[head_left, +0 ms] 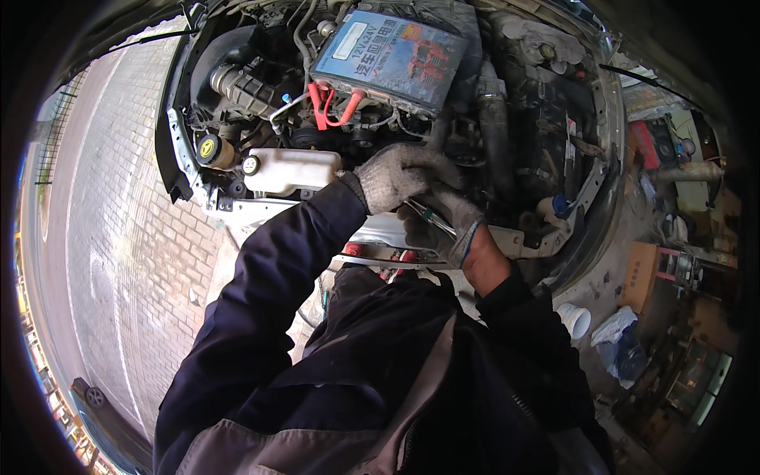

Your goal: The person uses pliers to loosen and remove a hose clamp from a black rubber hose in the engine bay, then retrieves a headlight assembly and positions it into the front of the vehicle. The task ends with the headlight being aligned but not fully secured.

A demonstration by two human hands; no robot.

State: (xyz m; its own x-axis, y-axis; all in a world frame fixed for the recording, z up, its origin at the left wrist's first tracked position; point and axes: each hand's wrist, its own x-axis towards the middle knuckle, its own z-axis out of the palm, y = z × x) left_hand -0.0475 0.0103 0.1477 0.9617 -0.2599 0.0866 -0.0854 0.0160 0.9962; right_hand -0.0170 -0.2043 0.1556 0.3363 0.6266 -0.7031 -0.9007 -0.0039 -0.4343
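My left hand (pixel 393 176), in a grey knit glove, reaches over the front of a car's engine bay. Its fingers curl down toward the right, and whatever lies under them is hidden. Just below and to the right, my gloved right hand (pixel 457 225) is closed round a slim metal tool (pixel 431 216) with a greenish part; its exact kind is not clear. The two hands nearly touch above the front crossmember (pixel 388 229). A whitish plastic reservoir (pixel 294 169) with a black cap sits left of my left hand.
A blue-topped case (pixel 388 59) lies on the engine, with red clamps (pixel 323 107) at its near edge. A black cap with a yellow mark (pixel 212 150) stands at the left. On the right floor are a white bucket (pixel 575 320), a plastic bag (pixel 620 344) and a cardboard box (pixel 638 275).
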